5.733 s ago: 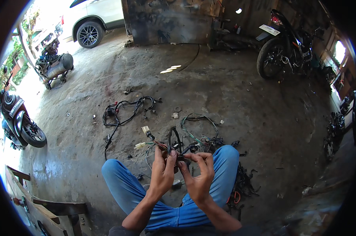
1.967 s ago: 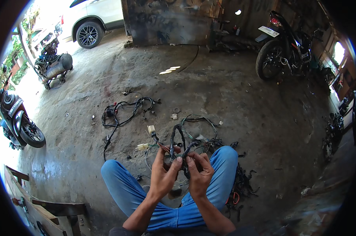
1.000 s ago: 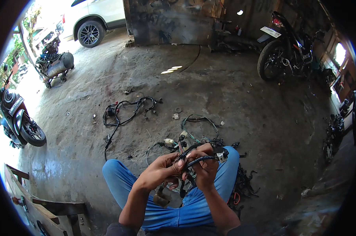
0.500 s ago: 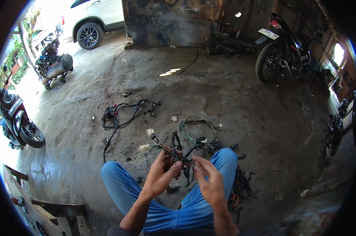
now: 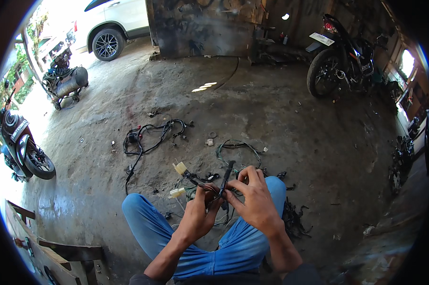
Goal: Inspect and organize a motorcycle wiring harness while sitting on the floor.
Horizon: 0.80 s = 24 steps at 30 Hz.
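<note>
Between my bent knees I hold a black-taped wiring harness (image 5: 228, 172) with both hands. My left hand (image 5: 198, 214) is closed round its bundle of wires. On that side two cream plastic connectors stick out, an upper connector (image 5: 180, 167) and a lower connector (image 5: 177, 192). The fingers of my right hand (image 5: 256, 202) are bent and pinch the harness close to my left fingertips. One taped branch points up and away between the hands. My fingers hide the part where they meet.
Ahead on the concrete floor lie another black wiring harness (image 5: 150, 127) and a loop of greenish wire (image 5: 238, 142). Dark cable scraps (image 5: 296, 222) lie beside my right knee. A wooden bench (image 5: 72, 251) stands at the near left. Farther off are motorcycles (image 5: 326, 71), an air compressor (image 5: 67, 83) and a white car (image 5: 122, 23).
My right hand has gone from loosely spread fingers beside the harness to a pinch on it, rising slightly. A taped branch now stands up between my hands.
</note>
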{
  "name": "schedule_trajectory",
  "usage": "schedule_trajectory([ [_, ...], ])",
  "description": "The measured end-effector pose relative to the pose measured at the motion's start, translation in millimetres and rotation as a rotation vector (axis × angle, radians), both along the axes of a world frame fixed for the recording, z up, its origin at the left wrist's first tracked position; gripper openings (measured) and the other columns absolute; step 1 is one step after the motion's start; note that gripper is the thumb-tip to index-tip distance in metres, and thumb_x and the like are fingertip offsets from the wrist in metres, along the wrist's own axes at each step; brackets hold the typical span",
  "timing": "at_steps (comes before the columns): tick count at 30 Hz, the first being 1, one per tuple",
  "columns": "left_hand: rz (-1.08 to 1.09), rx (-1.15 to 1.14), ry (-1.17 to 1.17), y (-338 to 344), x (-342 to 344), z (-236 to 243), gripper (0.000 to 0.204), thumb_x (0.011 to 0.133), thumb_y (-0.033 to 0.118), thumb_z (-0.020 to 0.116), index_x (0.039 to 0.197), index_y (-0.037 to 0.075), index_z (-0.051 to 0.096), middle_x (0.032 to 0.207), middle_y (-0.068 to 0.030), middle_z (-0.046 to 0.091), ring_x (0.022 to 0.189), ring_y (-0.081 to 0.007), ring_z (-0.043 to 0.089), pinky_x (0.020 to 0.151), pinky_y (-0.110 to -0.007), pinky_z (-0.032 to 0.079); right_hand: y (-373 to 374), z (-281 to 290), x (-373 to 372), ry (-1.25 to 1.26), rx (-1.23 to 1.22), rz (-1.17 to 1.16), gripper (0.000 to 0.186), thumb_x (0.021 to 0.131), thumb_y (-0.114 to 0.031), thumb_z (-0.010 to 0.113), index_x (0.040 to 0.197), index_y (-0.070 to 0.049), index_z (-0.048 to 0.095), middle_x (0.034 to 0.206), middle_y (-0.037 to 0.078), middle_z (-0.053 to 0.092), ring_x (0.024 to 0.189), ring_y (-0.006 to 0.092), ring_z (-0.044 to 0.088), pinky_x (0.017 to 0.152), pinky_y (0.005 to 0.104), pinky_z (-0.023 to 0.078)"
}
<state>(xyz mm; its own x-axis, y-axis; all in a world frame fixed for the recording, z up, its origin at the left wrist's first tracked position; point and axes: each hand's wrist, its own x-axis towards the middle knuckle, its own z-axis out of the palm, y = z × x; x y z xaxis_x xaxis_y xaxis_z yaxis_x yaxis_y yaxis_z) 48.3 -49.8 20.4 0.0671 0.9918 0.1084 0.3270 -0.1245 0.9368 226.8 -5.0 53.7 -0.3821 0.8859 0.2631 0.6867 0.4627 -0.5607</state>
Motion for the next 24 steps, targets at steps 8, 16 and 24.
schedule_trajectory([
  [8,0.045,-0.042,-0.107,6.0,-0.2,-3.7,0.03,0.1,0.009,0.062,0.121,-0.002,0.045,0.097,-0.0236,0.072,0.092,-0.0288,0.074,0.079,-0.037,0.054,10.1,-27.0,-1.8,0.463,-0.269,0.0,0.023,0.087,-0.016,0.078,0.105,-0.002,0.076,0.102,0.007,0.051,0.097,0.0207,0.054,0.087,0.0349,0.047],
  [16,0.064,-0.162,-0.122,11.3,3.0,-4.3,0.035,0.102,0.02,0.063,0.123,-0.002,0.047,0.086,-0.0094,0.071,0.073,-0.0108,0.061,0.061,-0.028,0.046,5.4,-46.9,-11.0,1.247,-0.731,-0.078,0.01,0.096,-0.003,0.066,0.102,0.005,0.07,0.1,0.002,0.055,0.097,0.0117,0.058,0.091,0.026,0.046],
  [24,0.076,-0.098,-0.154,14.5,2.7,-15.4,0.036,0.102,0.021,0.063,0.123,-0.003,0.046,0.09,-0.0127,0.071,0.081,-0.0129,0.064,0.07,-0.028,0.049,10.0,-56.7,-13.0,1.309,-0.72,-0.062,0.012,0.099,-0.004,0.063,0.106,0.004,0.069,0.101,0.003,0.06,0.094,0.0102,0.058,0.089,0.0236,0.044],
])
